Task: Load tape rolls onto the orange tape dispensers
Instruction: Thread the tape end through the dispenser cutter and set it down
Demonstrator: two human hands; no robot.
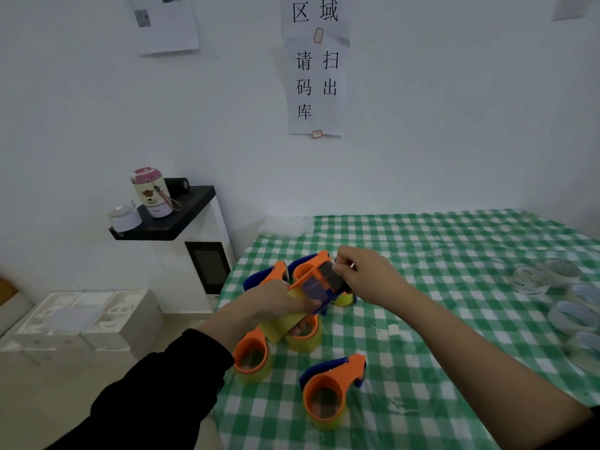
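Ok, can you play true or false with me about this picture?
1. The left hand and right hand both hold one dispenser. True.
2. The tablecloth is red. False: it is green and white checked.
3. Clear rolls lie on the tablecloth, far right. True.
4. The cup on the shelf has a blue lid. False: its lid is pink.

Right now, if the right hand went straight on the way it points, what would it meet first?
The held dispenser in the left hand; the right hand seems to be touching its dark end, though depth is unclear.
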